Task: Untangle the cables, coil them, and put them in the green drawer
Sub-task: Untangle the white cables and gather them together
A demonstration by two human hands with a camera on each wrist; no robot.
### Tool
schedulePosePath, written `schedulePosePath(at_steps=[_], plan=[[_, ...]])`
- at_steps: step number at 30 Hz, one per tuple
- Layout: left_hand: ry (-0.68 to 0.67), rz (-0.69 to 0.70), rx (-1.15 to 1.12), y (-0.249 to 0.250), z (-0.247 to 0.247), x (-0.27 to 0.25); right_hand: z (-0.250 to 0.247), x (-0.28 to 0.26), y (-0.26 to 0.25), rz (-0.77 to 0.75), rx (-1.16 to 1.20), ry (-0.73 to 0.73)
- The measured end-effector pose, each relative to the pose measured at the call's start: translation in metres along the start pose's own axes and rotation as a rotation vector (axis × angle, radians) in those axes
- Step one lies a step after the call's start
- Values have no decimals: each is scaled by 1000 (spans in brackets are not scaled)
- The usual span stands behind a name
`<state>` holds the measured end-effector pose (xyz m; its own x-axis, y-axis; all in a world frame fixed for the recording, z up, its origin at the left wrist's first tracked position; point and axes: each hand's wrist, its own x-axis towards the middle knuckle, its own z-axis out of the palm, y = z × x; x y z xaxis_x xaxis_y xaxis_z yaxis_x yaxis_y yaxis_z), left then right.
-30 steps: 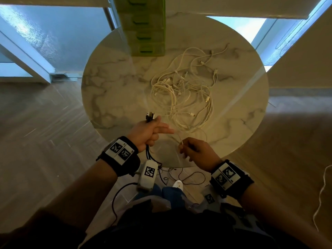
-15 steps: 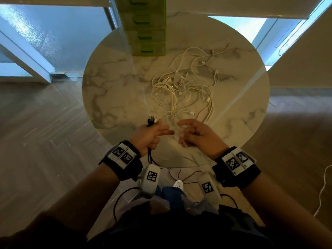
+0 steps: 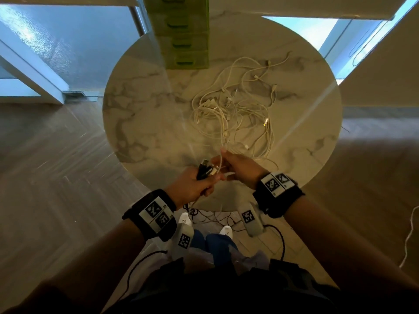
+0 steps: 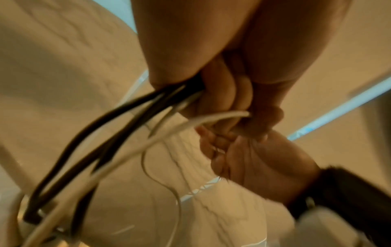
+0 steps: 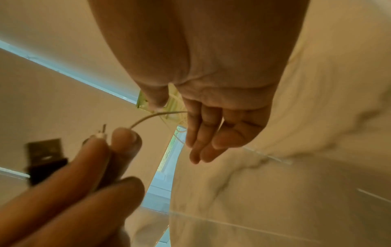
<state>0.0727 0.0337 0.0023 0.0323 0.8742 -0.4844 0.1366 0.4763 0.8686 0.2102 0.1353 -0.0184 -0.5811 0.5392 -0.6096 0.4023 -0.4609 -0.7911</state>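
A tangle of white cables [image 3: 233,109] lies on the round marble table [image 3: 140,114]. The green drawer unit [image 3: 183,30] stands at the table's far edge with its drawers pushed in. My left hand [image 3: 197,182] is over the near edge and grips a bundle of black cables [image 4: 110,123] together with a white cable [image 4: 190,123]; their plugs [image 3: 205,168] stick up above the fist. My right hand [image 3: 238,168] is against the left one. Its thumb and forefinger pinch a thin white cable [image 5: 152,116] that runs to the left fingertips [image 5: 125,138]; its other fingers [image 5: 203,142] stay nearly straight.
Loose black and white cables [image 3: 210,216] hang from my left fist down to the wooden floor by my feet. Another white cord [image 3: 408,236] lies on the floor at the right. Windows and a wall stand behind the table.
My right hand has come up from the table's near edge and leftward to meet the left hand, and now pinches a thin white cable there. The left hand has stayed roughly in place with its bundle.
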Motion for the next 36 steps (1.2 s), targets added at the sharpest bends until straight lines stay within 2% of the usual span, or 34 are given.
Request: schedulePosePath(at_steps=[2, 4, 6, 8, 10, 12, 13, 16, 19, 24, 26, 29, 30, 33, 34, 36], plan=[[-32, 52, 73, -2, 1, 1, -1, 8, -10, -45, -1, 9], [-71, 79, 103, -5, -3, 2, -2, 12, -16, -55, 103, 31], [-125, 72, 165, -5, -10, 1, -1, 13, -18, -14, 284, 88], [-134, 46, 221, -4, -17, 2, 1, 11, -17, 2, 341, 163], [-21, -42, 82, -3, -23, 8, 4, 7, -12, -38, 237, 173], [97, -145, -155, 0, -27, 19, 8, -3, -8, -98, 47, 85], [115, -179, -213, 3, -28, 26, 10, -8, -6, -129, -45, 36], [32, -233, -280, 15, -25, 47, 12, -19, -4, -220, -244, -2], [-4, -253, -479, 27, -18, 63, 8, -27, 2, -207, -308, 40], [140, -224, -681, 25, -16, 71, 1, -44, 40, -144, -406, -48], [169, -205, -686, 23, -17, 68, -4, -49, 55, -115, -542, -50], [68, -169, -568, 19, -16, 57, -14, -52, 55, -86, -668, -37], [19, -157, -511, 17, -14, 52, -17, -50, 47, -94, -572, -23], [-78, -143, -329, 7, -5, 36, -17, -43, 16, -90, 102, 64], [-104, -135, -253, 4, -2, 30, -15, -40, 6, -92, 242, 82], [-170, -120, -90, 0, 3, 20, -9, -35, -7, -119, 295, 89]])
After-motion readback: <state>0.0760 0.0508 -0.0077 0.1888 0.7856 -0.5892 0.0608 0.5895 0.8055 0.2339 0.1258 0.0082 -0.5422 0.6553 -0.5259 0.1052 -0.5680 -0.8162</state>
